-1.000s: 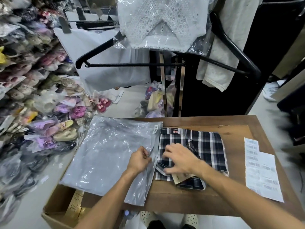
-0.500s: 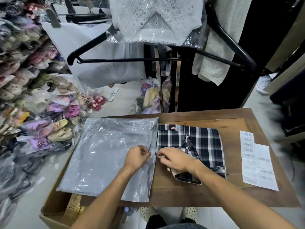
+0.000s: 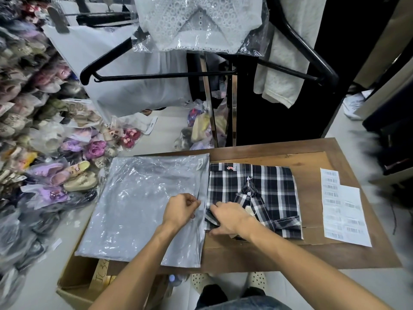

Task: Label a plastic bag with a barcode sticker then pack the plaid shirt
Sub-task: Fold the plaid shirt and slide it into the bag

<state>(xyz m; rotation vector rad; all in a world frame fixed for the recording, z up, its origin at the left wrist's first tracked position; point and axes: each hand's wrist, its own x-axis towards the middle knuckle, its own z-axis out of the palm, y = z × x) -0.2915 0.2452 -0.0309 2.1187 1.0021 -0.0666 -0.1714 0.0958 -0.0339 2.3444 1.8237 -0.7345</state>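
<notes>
Packing is in hand — the left hand (image 3: 181, 209) pinches the plastic bag (image 3: 143, 204) mouth edge, the right hand (image 3: 230, 218) grips the folded plaid shirt (image 3: 268, 189) — next, probably, slide it inside.

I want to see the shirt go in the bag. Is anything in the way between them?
Nothing visible. The shirt lies right beside the bag on the table. The left hand pinches the bag's edge and the right hand is on the shirt.

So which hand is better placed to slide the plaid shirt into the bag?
Right. The right hand already rests on the plaid shirt, while the left hand pinches the plastic bag edge.
</notes>
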